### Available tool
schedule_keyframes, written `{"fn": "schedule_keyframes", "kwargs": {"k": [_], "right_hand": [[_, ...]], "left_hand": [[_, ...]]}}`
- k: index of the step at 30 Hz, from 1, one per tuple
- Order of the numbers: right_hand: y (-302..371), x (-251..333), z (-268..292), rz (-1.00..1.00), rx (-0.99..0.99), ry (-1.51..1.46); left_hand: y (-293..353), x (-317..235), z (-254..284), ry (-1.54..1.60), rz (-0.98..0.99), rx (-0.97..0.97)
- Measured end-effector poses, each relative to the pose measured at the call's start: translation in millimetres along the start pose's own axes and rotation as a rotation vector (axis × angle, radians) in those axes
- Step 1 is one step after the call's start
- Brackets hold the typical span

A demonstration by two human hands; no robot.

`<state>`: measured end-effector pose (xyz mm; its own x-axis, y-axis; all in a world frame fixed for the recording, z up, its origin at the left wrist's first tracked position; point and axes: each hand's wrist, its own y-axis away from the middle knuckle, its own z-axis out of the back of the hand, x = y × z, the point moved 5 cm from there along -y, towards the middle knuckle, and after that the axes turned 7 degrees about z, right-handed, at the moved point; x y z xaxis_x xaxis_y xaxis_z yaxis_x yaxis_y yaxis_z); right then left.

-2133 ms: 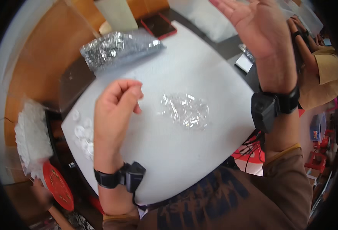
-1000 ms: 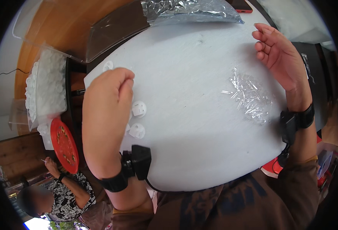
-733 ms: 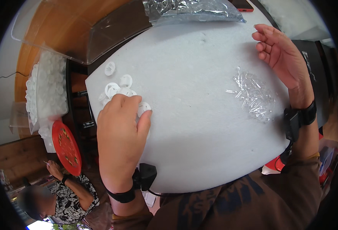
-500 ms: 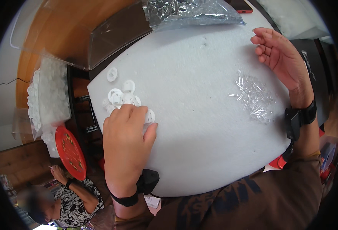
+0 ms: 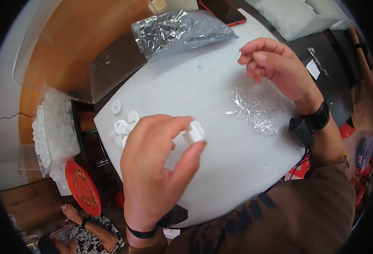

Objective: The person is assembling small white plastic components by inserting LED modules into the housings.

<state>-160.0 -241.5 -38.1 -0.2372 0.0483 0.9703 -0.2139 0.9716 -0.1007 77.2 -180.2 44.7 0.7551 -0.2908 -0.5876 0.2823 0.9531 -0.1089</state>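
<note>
My left hand (image 5: 159,156) pinches a small white plastic fitting (image 5: 194,131) between thumb and index finger, raised above the white work surface (image 5: 173,91). Behind its knuckles lies a group of similar white round fittings (image 5: 121,127), partly covered by the hand. One more round fitting (image 5: 116,106) rests apart from them, toward the far left. My right hand (image 5: 275,67) hovers over the far right of the surface with fingers loosely bent and apart; nothing shows in it. Below it is a loose heap of thin clear rods (image 5: 258,112).
A silvery plastic bag (image 5: 182,36) and a red-edged phone (image 5: 224,12) lie at the far edge. At left stand a clear bin of white pieces (image 5: 57,127) and a red round tray (image 5: 82,188). A co-worker's hand (image 5: 71,213) is at lower left. A translucent container (image 5: 288,19) sits at far right.
My left hand has lifted off the pile and moved right, with one white fitting now in its pinch. The fingers of my right hand have bent slightly. The whole view has shifted.
</note>
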Motion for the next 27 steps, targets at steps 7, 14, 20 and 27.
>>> {"fn": "schedule_keyframes", "kwargs": {"k": [7, 14, 20, 27], "right_hand": [[14.1, 12.5, -30.0, -0.065, 0.186, -0.036], [23.7, 16.8, -39.5, -0.165, 0.288, -0.201], [20.2, 18.1, -39.0, -0.120, 0.299, -0.275], [16.0, 14.1, -30.1, -0.062, 0.233, -0.418]], "left_hand": [[-6.5, -29.6, -16.0, 0.265, -0.082, -0.094], [-19.8, -46.9, -36.8, 0.189, -0.166, -0.157], [-27.2, -53.8, -43.1, 0.143, -0.259, -0.177], [-29.0, -26.1, -53.3, 0.449, -0.081, -0.224]]}}
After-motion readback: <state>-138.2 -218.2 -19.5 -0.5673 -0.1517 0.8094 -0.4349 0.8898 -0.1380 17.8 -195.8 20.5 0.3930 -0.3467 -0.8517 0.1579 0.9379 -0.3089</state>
